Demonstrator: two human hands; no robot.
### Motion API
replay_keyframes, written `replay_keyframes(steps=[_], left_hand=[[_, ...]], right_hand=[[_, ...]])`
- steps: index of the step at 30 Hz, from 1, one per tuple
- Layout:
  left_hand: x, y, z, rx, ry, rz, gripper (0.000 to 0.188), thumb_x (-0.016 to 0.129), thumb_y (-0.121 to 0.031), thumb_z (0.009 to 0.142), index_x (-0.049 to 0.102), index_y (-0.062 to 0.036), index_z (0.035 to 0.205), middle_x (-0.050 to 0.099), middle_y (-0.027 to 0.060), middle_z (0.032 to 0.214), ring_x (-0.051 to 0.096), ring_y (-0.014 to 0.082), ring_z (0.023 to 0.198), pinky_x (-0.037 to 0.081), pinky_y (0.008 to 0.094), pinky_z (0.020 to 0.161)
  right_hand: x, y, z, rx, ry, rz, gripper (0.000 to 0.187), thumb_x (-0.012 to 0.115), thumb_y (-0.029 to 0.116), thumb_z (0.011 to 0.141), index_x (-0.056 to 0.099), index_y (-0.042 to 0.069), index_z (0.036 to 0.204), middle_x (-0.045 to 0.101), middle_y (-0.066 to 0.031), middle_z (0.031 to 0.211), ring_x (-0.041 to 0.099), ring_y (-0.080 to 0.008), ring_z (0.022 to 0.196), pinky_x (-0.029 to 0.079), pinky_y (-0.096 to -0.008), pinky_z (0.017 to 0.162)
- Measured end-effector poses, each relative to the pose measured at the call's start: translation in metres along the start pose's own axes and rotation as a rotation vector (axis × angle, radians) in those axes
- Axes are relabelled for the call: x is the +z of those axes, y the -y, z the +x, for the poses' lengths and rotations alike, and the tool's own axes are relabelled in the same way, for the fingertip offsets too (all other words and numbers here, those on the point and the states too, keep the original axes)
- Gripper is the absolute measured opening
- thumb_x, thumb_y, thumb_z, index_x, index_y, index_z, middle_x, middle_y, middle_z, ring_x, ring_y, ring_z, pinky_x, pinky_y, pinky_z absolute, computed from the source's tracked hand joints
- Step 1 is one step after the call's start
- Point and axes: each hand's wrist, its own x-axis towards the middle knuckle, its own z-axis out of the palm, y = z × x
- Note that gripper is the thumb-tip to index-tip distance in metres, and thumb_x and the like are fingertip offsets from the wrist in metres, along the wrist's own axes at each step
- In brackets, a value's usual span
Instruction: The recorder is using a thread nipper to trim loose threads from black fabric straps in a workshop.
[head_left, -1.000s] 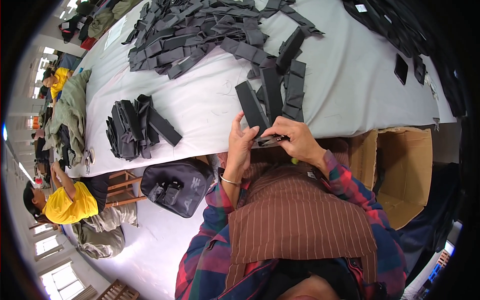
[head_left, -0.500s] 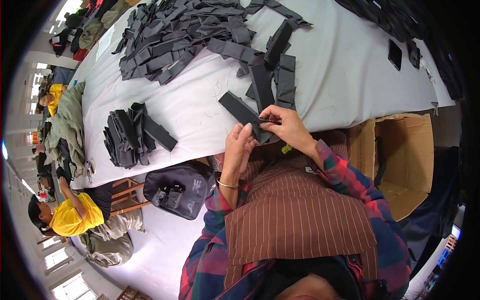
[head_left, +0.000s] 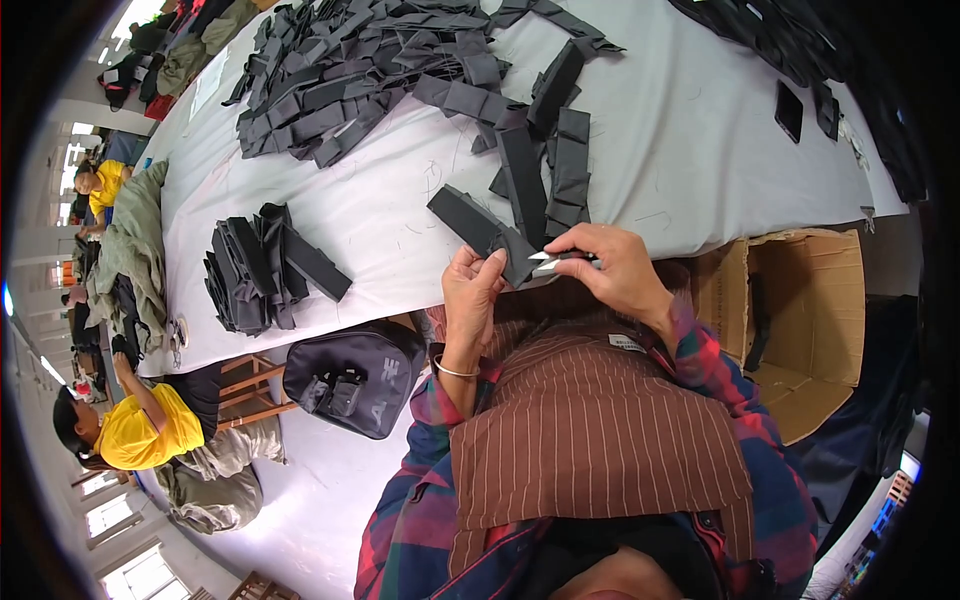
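My left hand (head_left: 474, 292) pinches the near end of a dark fabric piece (head_left: 470, 218), a flat folded strip lying over the table's front edge. My right hand (head_left: 622, 268) grips a pair of thread snips (head_left: 543, 262) with pale pointed blades. The blades stand apart, their tips just right of the piece's near end. Beyond my hands, a chain of similar dark strips (head_left: 522, 180) runs back across the table toward a large heap of them (head_left: 370, 80).
A stack of dark strips (head_left: 250, 275) lies left on the white-covered table (head_left: 390, 240). An open cardboard box (head_left: 825, 320) stands at the right, a black bag (head_left: 360, 375) below the table's edge. A phone (head_left: 788, 112) lies far right. A person in yellow (head_left: 155, 430) works at left.
My right hand has drawn back to the right from the fabric piece, and the snips' blades now show. The piece has shifted slightly left, still in my left hand.
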Motion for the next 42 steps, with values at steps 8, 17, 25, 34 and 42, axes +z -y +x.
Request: replay_keyframes(steps=[8, 17, 25, 34, 42], left_hand=[[0.004, -0.002, -0.003, 0.012, -0.016, 0.031, 0.012, 0.062, -0.003, 0.088, 0.057, -0.0014, 0.098, 0.065, 0.0042, 0.080, 0.057, 0.0061, 0.061, 0.047, 0.0198, 0.056], [0.008, -0.007, -0.004, -0.027, -0.003, -0.027, 0.008, 0.061, -0.004, 0.089, 0.057, -0.0018, 0.095, 0.066, 0.0054, 0.085, 0.059, 0.0075, 0.066, 0.049, 0.0220, 0.057], [0.012, -0.020, -0.015, -0.122, 0.096, -0.096, 0.012, 0.055, -0.014, 0.094, 0.057, -0.0028, 0.097, 0.066, 0.0068, 0.085, 0.059, 0.0095, 0.065, 0.049, 0.0236, 0.057], [0.035, -0.061, -0.036, 0.638, 0.026, 0.967, 0.009, 0.069, -0.010, 0.081, 0.066, -0.0013, 0.084, 0.045, 0.0005, 0.055, 0.041, 0.0080, 0.051, 0.032, 0.0246, 0.048], [0.030, -0.038, -0.020, 0.166, 0.455, 0.370, 0.032, 0.064, -0.010, 0.087, 0.042, -0.0044, 0.109, 0.059, 0.0113, 0.101, 0.062, 0.0209, 0.086, 0.049, 0.0287, 0.080]], right_hand=[[0.005, -0.005, 0.000, -0.218, 0.006, -0.212, 0.013, 0.072, 0.014, 0.075, 0.066, 0.007, 0.084, 0.065, -0.0049, 0.078, 0.059, -0.0238, 0.069, 0.044, -0.0327, 0.064], [0.009, -0.006, 0.002, -0.137, -0.002, -0.077, 0.015, 0.071, 0.010, 0.075, 0.066, 0.006, 0.088, 0.064, -0.0065, 0.077, 0.059, -0.0219, 0.070, 0.044, -0.0314, 0.066], [0.007, 0.003, 0.011, -0.106, 0.016, 0.139, 0.018, 0.067, 0.000, 0.077, 0.063, 0.001, 0.094, 0.061, -0.0056, 0.081, 0.059, -0.0156, 0.073, 0.046, -0.0257, 0.071], [-0.016, 0.009, 0.027, 0.101, 0.147, 0.649, 0.008, 0.056, 0.006, 0.090, 0.061, -0.001, 0.090, 0.058, 0.0012, 0.077, 0.054, -0.0065, 0.073, 0.045, -0.0219, 0.069], [0.000, 0.007, 0.030, 0.100, 0.206, 0.650, 0.008, 0.058, 0.007, 0.089, 0.062, 0.000, 0.090, 0.057, 0.0018, 0.076, 0.053, -0.0055, 0.070, 0.043, -0.0216, 0.066]])
